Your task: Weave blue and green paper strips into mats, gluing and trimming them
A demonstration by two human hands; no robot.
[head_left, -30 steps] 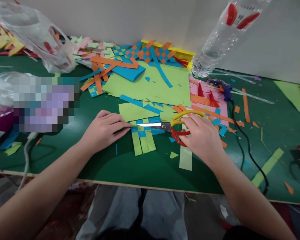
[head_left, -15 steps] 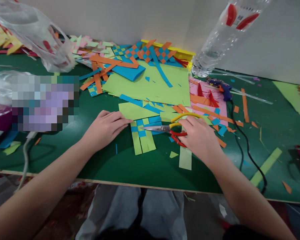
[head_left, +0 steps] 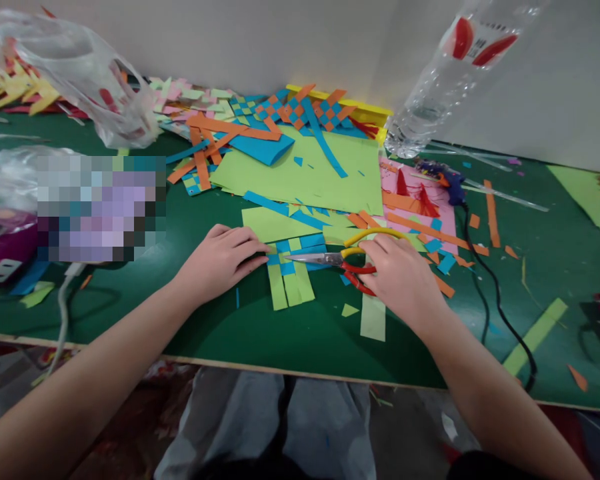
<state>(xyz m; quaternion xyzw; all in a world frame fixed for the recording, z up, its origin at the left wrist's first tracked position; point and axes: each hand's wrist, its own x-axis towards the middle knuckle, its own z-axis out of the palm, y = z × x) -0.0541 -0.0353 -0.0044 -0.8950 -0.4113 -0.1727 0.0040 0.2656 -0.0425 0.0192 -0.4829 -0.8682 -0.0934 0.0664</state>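
Observation:
A woven piece of blue and green paper strips (head_left: pixel 293 280) lies on the green table, its green strips pointing toward the front edge. My left hand (head_left: pixel 230 260) is at its left side, with fingers closed and their tips touching the piece's upper left corner. In my right hand (head_left: pixel 395 273) is a pair of scissors (head_left: pixel 320 259) with red and yellow handles. The metal blades look closed and lie over the woven squares, tip toward my left fingertips. A pale green strip (head_left: pixel 373 317) lies below my right hand.
Large green sheets (head_left: pixel 320 173) and orange strips lie behind. A clear bottle (head_left: pixel 430 87) stands back right, near a blue glue gun (head_left: pixel 455 190) with a black cable. Plastic bags (head_left: pixel 105 87) and a blurred phone-like object (head_left: pixel 110 213) are left.
The whole view has shifted slightly, moving things a little to the right. Both hands and the scissors keep nearly the same places relative to the woven piece.

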